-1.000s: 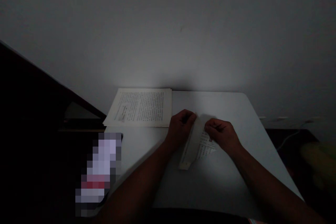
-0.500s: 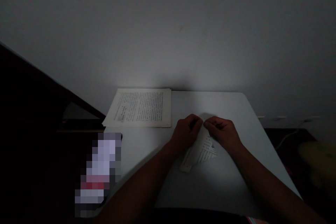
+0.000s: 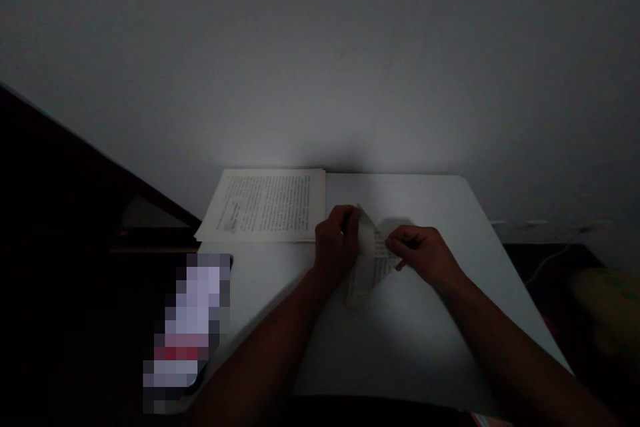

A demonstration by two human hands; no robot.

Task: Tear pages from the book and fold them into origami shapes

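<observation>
A folded sheet of printed paper is held up over the white table between my two hands. My left hand pinches its upper left edge, thumb and fingers pressed together. On the other side my right hand grips the paper's right part between thumb and forefinger. Part of the paper shows a pale blank face, and lines of print run beside it. The exact folds are too dim to make out.
A stack of printed pages lies at the table's back left. A phone-like object with a blurred-out screen is at the left edge. The white table meets a wall. A yellowish thing and a cable are at right.
My left hand has moved left and slightly up, away from the right hand, drawing a side of the paper with it. The paper has opened out between the hands; my right hand has shifted little.
</observation>
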